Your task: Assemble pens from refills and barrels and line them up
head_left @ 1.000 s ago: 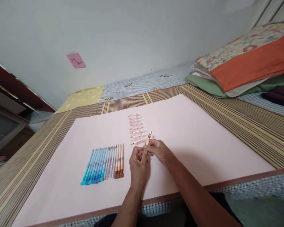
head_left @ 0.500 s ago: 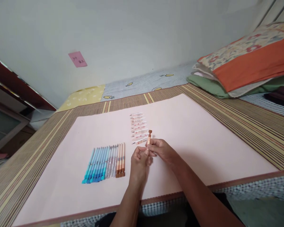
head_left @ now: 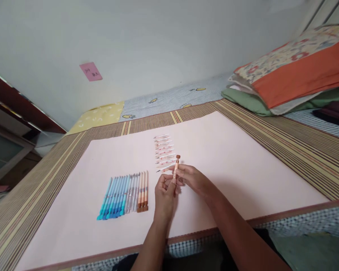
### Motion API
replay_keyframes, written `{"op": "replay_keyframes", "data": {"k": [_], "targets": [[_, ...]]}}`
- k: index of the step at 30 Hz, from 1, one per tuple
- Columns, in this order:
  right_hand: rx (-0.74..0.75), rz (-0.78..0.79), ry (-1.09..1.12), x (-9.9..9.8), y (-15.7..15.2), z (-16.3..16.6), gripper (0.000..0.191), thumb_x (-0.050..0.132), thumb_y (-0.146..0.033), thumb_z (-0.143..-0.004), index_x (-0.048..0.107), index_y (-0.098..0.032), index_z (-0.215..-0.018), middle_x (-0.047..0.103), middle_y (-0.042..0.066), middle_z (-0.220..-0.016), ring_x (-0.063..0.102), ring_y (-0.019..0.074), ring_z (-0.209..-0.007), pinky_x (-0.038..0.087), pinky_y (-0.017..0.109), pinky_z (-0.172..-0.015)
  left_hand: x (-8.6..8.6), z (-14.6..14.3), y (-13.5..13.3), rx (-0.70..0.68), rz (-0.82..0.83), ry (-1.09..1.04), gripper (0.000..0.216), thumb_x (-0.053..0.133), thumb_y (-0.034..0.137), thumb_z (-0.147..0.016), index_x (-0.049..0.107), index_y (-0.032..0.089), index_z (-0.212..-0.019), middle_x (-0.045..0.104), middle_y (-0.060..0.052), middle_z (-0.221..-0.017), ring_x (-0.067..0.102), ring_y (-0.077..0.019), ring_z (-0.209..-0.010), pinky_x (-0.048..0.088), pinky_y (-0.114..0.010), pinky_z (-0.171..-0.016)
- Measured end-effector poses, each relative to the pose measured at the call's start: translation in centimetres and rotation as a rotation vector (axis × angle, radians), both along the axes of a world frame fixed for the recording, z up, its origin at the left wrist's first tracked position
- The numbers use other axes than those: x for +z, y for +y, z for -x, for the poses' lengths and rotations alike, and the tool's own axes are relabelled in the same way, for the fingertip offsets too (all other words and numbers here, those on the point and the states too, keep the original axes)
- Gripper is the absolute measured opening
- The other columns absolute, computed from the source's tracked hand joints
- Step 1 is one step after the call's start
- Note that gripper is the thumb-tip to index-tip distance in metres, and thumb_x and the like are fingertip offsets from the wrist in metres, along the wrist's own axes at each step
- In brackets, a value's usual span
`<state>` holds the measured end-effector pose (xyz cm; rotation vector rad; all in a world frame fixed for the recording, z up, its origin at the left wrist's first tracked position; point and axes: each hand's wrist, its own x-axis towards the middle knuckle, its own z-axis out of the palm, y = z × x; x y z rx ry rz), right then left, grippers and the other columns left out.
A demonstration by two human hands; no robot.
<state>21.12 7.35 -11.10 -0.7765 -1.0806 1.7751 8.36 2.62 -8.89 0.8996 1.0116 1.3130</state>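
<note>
At the centre of the dial, above the pale pink sheet (head_left: 231,162): one peach pen (head_left: 176,165), its brown knob end up toward 12 o'clock, slightly tilted. Left hand (head_left: 165,189), at 7 o'clock: thumb and curled fingers gripping the pen's lower end. Right hand (head_left: 194,179), at 4 o'clock: thumb and fingers pinching the barrel higher up. Between 10 and 11 o'clock, near: a column of slim white sticks (head_left: 164,152), dark-tipped, pink-marked. Toward 8 o'clock, side by side: three peach pens (head_left: 142,191) with brown ends; beside them, clear pens (head_left: 132,194); outermost, blue pens (head_left: 115,197). Beneath the sheet: striped mat (head_left: 293,150). At 10 o'clock, on the wall: pink note (head_left: 90,71). At 2 o'clock: floral-and-orange pillow (head_left: 302,77).
</note>
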Motion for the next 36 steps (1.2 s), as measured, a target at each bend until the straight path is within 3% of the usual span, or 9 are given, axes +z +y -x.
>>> {"op": "replay_keyframes", "data": {"k": [5, 9, 12, 17, 20, 24, 30, 36], "targets": [[0.030, 0.002, -0.025, -0.1, 0.0, -0.5, 0.040, 0.076, -0.047, -0.078, 0.065, -0.013, -0.097, 0.054, -0.006, -0.052, 0.049, 0.0099, -0.044, 0.037, 0.024, -0.046, -0.1, 0.4, 0.2, -0.159, 0.059, -0.234, 0.029, 0.078, 0.037, -0.080, 0.058, 0.016, -0.083, 0.067, -0.003, -0.069, 0.046, -0.0085, -0.053, 0.037, -0.025, -0.059], [0.069, 0.017, 0.011, 0.3, -0.2, -0.6, 0.038, 0.074, -0.049, -0.080, 0.060, -0.016, -0.092, 0.053, -0.007, -0.048, 0.059, 0.0162, -0.043, 0.045, 0.027, -0.044, 0.2, 0.9, 0.1, -0.279, 0.150, -0.346, 0.031, 0.081, 0.029, -0.077, 0.061, 0.013, -0.095, 0.069, -0.005, -0.079, 0.054, -0.0105, -0.064, 0.041, -0.025, -0.066], [0.064, 0.026, 0.012, 0.6, -0.3, -0.7, 0.035, 0.075, -0.047, -0.080, 0.060, -0.016, -0.089, 0.054, -0.007, -0.050, 0.062, 0.0170, -0.045, 0.048, 0.028, -0.046, 0.4, 1.1, 0.0, -0.256, 0.198, -0.378, 0.041, 0.085, 0.023, -0.072, 0.058, 0.013, -0.102, 0.070, -0.005, -0.080, 0.056, -0.0098, -0.062, 0.042, -0.024, -0.065], [0.127, 0.042, 0.076, 0.8, -0.5, -0.6, 0.034, 0.075, -0.046, -0.082, 0.059, -0.017, -0.088, 0.052, -0.007, -0.050, 0.062, 0.0178, -0.044, 0.051, 0.031, -0.048, 0.3, 1.3, -0.1, -0.215, 0.147, -0.313, 0.046, 0.087, 0.029, -0.071, 0.052, 0.017, -0.099, 0.071, -0.004, -0.078, 0.060, -0.0120, -0.060, 0.042, -0.024, -0.060], [0.168, 0.055, 0.124, 0.8, -0.5, -0.5, 0.037, 0.075, -0.050, -0.080, 0.060, -0.017, -0.091, 0.049, -0.009, -0.047, 0.060, 0.0186, -0.041, 0.052, 0.033, -0.046, 0.2, 1.2, -0.1, -0.251, 0.121, -0.273, 0.047, 0.085, 0.033, -0.073, 0.051, 0.018, -0.103, 0.072, -0.004, -0.078, 0.058, -0.0113, -0.055, 0.037, -0.023, -0.053], [0.114, 0.067, 0.142, 0.7, -0.5, -0.4, 0.039, 0.078, -0.049, -0.078, 0.063, -0.016, -0.093, 0.047, -0.009, -0.046, 0.052, 0.0121, -0.040, 0.050, 0.029, -0.048, 0.2, 0.8, -0.1, -0.253, 0.107, -0.319, 0.046, 0.081, 0.035, -0.077, 0.049, 0.017, -0.106, 0.072, -0.005, -0.078, 0.047, -0.0057, -0.047, 0.025, -0.021, -0.049], [0.059, 0.051, 0.123, 0.9, -0.5, -0.3, 0.038, 0.076, -0.048, -0.079, 0.063, -0.017, -0.096, 0.043, -0.010, -0.047, 0.051, 0.0134, -0.041, 0.047, 0.029, -0.047, 1.0, 0.5, 0.0, -0.173, 0.021, -0.121, 0.055, 0.081, 0.038, -0.079, 0.047, 0.021, -0.119, 0.068, 0.002, -0.071, 0.052, -0.0091, -0.050, 0.034, -0.024, -0.054], [0.063, 0.035, 0.095, 1.5, -0.6, -0.5, 0.041, 0.075, -0.052, -0.078, 0.064, -0.016, -0.094, 0.052, -0.007, -0.052, 0.055, 0.0127, -0.045, 0.046, 0.027, -0.050, 0.4, 0.9, 0.6, -0.260, 0.132, -0.363, 0.068, 0.086, 0.034, -0.071, 0.050, 0.018, -0.127, 0.068, -0.001, -0.075, 0.044, -0.0043, -0.047, 0.027, -0.020, -0.049]]}}
